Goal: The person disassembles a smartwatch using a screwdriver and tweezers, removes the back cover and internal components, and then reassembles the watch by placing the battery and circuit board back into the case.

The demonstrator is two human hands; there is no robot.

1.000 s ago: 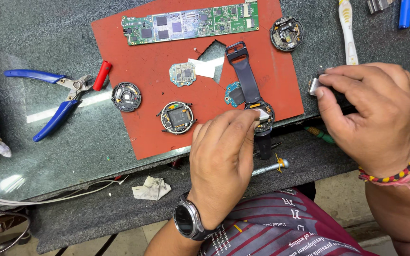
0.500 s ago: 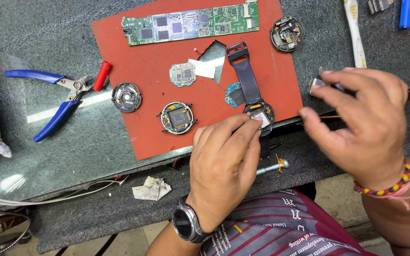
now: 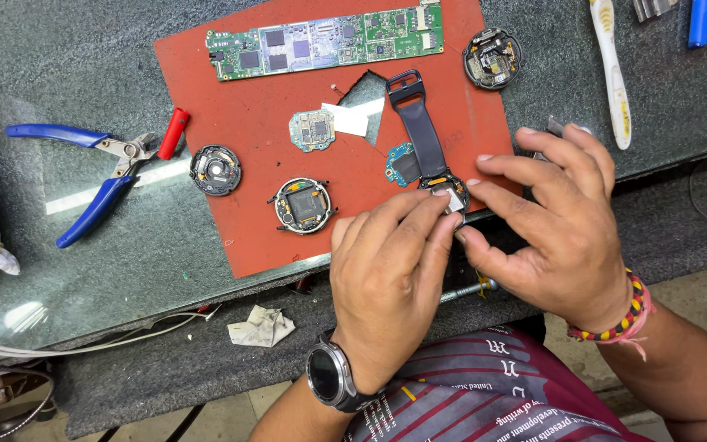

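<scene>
Watch body (image 3: 450,195) with a dark strap (image 3: 419,131) sits at the near edge of the red mat (image 3: 231,213), and both my hands are on it. My left hand (image 3: 390,278) curls down, fingertips pinching the round body. My right hand (image 3: 554,221) has come in from the right. A second ago it was off to the side holding a small grey bit; now its fingers are spread and its thumb tip is right beside the watch. I cannot tell if the bit is in it. So both hands now work on the watch together.

Around them, the mat is flat and soft-looking. On it lie a round open watch case (image 3: 303,205), a small round chip board (image 3: 312,129) and a long green board (image 3: 329,41). Far left on the shiny glass top (image 3: 83,270) lie blue-handled pliers (image 3: 83,176). A white toothbrush (image 3: 611,69) lies far right.
</scene>
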